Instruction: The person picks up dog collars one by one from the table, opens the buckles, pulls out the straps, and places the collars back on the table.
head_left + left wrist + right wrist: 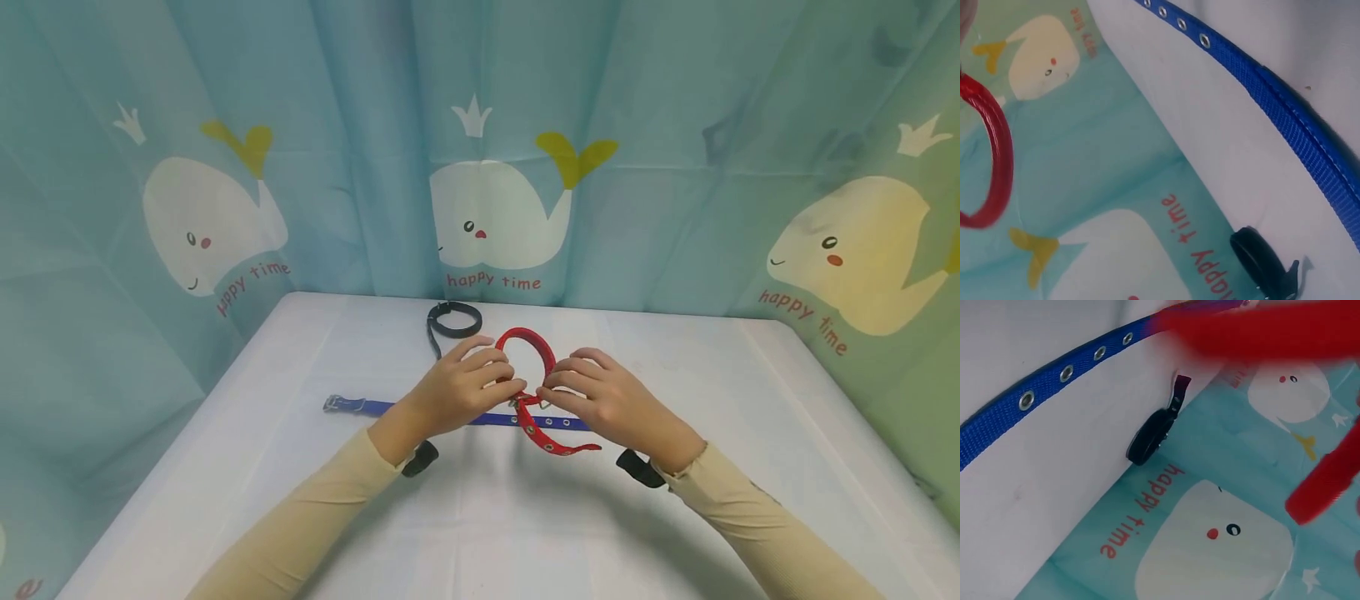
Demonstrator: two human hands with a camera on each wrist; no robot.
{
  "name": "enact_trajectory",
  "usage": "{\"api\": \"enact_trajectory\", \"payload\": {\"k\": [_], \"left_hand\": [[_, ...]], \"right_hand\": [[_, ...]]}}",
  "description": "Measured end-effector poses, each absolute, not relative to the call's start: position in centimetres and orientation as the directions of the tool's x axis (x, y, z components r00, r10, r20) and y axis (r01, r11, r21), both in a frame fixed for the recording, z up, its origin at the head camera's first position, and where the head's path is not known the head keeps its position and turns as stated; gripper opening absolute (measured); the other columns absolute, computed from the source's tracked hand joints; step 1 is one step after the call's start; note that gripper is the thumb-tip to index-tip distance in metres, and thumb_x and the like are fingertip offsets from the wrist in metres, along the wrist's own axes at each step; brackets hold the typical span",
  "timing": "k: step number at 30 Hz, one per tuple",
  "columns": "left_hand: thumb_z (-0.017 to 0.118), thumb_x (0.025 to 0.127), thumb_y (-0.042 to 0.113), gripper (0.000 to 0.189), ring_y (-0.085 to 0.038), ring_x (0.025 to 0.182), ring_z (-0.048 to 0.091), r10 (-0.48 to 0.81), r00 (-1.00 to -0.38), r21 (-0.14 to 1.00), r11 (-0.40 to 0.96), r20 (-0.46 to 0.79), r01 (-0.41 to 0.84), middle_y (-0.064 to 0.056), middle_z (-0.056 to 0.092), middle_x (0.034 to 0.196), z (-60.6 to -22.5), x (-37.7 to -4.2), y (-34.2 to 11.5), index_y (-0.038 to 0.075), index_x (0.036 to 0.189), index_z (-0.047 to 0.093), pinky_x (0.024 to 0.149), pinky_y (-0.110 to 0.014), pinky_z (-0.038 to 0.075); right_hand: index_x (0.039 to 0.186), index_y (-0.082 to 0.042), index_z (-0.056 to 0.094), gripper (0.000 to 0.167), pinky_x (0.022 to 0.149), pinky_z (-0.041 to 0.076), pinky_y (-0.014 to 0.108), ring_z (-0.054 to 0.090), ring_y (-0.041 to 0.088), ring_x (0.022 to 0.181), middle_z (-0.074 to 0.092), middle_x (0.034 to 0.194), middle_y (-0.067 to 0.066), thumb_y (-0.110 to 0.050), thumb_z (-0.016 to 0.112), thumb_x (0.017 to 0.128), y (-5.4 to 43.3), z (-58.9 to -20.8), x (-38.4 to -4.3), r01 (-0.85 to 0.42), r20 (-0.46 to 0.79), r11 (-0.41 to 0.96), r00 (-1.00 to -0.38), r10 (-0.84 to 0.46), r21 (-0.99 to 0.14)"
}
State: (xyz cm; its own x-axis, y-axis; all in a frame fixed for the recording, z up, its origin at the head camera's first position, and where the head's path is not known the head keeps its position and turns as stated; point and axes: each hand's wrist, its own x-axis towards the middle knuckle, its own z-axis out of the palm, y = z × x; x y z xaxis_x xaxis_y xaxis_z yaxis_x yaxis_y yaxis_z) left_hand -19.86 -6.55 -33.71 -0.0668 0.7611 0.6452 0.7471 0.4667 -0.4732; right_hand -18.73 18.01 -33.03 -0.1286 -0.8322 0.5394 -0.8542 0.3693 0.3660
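Note:
Both hands hold a red pet collar above the table, its upper part bent into a ring. My left hand grips the ring's left side, fingertips close to the buckle. On the right side, my right hand pinches it, thumb and fingers near the same junction. The loose tail with metal eyelets hangs down between the hands and curves right. Behind it, a blue collar lies stretched across the table, partly hidden by the left hand. Its eyelets show in the right wrist view.
A black collar, coiled into a ring with its tail toward me, lies near the table's back edge. The white-covered table meets a blue-green curtain printed with whales. Black straps circle both wrists.

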Motion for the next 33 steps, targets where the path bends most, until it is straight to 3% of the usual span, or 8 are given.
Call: {"api": "enact_trajectory", "payload": {"k": [4, 7, 10, 14, 20, 26, 30, 33], "left_hand": [[0.078, 0.076, 0.033, 0.026, -0.013, 0.088, 0.063, 0.763, -0.076, -0.478, 0.475, 0.642, 0.739, 0.004, 0.071, 0.083, -33.7, -19.6, -6.2, 0.02, 0.098, 0.073, 0.093, -0.033, 0.049], [0.078, 0.075, 0.035, 0.029, -0.013, 0.088, 0.062, 0.757, -0.08, -0.481, 0.489, 0.649, 0.728, 0.003, 0.071, 0.082, -33.7, -19.4, -5.8, 0.019, 0.098, 0.073, 0.092, -0.033, 0.049], [0.079, 0.074, 0.035, 0.029, -0.013, 0.084, 0.062, 0.741, -0.071, -0.484, 0.505, 0.668, 0.715, 0.002, 0.07, 0.081, -33.7, -19.3, -5.5, 0.017, 0.096, 0.074, 0.092, -0.034, 0.049], [0.076, 0.077, 0.035, 0.025, -0.012, 0.077, 0.059, 0.713, -0.082, -0.456, 0.528, 0.697, 0.716, 0.003, 0.067, 0.074, -33.7, -19.2, -5.2, 0.016, 0.093, 0.073, 0.092, -0.035, 0.047], [0.074, 0.077, 0.041, 0.03, -0.012, 0.075, 0.057, 0.686, -0.222, -0.307, 0.559, 0.693, 0.77, 0.004, 0.065, 0.072, -33.5, -18.7, -5.1, 0.018, 0.096, 0.072, 0.093, -0.038, 0.046], [0.073, 0.077, 0.042, 0.027, -0.011, 0.073, 0.055, 0.67, -0.298, -0.234, 0.583, 0.68, 0.778, 0.006, 0.066, 0.071, -33.3, -18.4, -4.8, 0.02, 0.091, 0.071, 0.092, -0.038, 0.046], [0.072, 0.075, 0.039, 0.023, -0.011, 0.073, 0.054, 0.671, -0.325, -0.24, 0.606, 0.667, 0.758, 0.006, 0.066, 0.07, -33.3, -18.4, -4.9, 0.02, 0.089, 0.07, 0.091, -0.039, 0.046], [0.073, 0.074, 0.039, 0.023, -0.012, 0.073, 0.054, 0.672, -0.343, -0.251, 0.623, 0.656, 0.741, 0.007, 0.065, 0.069, -33.4, -18.4, -5.0, 0.021, 0.088, 0.07, 0.092, -0.042, 0.045]], "right_hand": [[0.099, -0.008, 0.071, 0.027, 0.086, 0.052, 0.042, 0.065, 0.02, 0.089, 0.071, 0.09, 0.004, -0.024, 0.075, 0.078, 17.7, -32.9, -18.6, -0.871, 0.556, 0.384, -0.164, -0.814, 0.306], [0.095, -0.008, 0.071, 0.032, 0.086, 0.051, 0.044, 0.064, 0.02, 0.088, 0.07, 0.087, 0.004, -0.037, 0.061, 0.089, 17.4, -32.9, -18.6, -0.876, 0.583, 0.397, -0.177, -0.793, 0.273], [0.093, -0.007, 0.072, 0.033, 0.084, 0.051, 0.044, 0.063, 0.019, 0.084, 0.07, 0.084, 0.003, -0.039, 0.066, 0.085, 17.2, -32.9, -18.5, -0.856, 0.596, 0.43, -0.193, -0.779, 0.285], [0.092, -0.006, 0.073, 0.024, 0.081, 0.052, 0.042, 0.063, 0.019, 0.077, 0.071, 0.079, 0.003, -0.027, 0.074, 0.08, 17.2, -32.8, -18.3, -0.829, 0.607, 0.46, -0.194, -0.771, 0.318], [0.091, -0.004, 0.072, 0.023, 0.078, 0.052, 0.041, 0.063, 0.018, 0.073, 0.071, 0.076, 0.005, -0.023, 0.076, 0.078, 17.1, -32.9, -18.3, -0.827, 0.632, 0.453, -0.162, -0.757, 0.331], [0.09, -0.003, 0.071, 0.025, 0.077, 0.052, 0.042, 0.062, 0.018, 0.072, 0.07, 0.076, 0.005, -0.024, 0.059, 0.093, 17.0, -33.2, -18.5, -0.832, 0.647, 0.44, -0.135, -0.751, 0.337], [0.088, -0.004, 0.071, 0.036, 0.079, 0.051, 0.041, 0.061, 0.017, 0.072, 0.069, 0.076, 0.003, -0.028, 0.045, 0.099, 17.0, -33.3, -18.5, -0.826, 0.635, 0.45, -0.151, -0.757, 0.34], [0.087, -0.006, 0.071, 0.039, 0.08, 0.05, 0.039, 0.06, 0.016, 0.072, 0.069, 0.074, 0.001, -0.029, 0.043, 0.1, 17.1, -33.4, -18.6, -0.82, 0.618, 0.46, -0.174, -0.767, 0.341]]}}
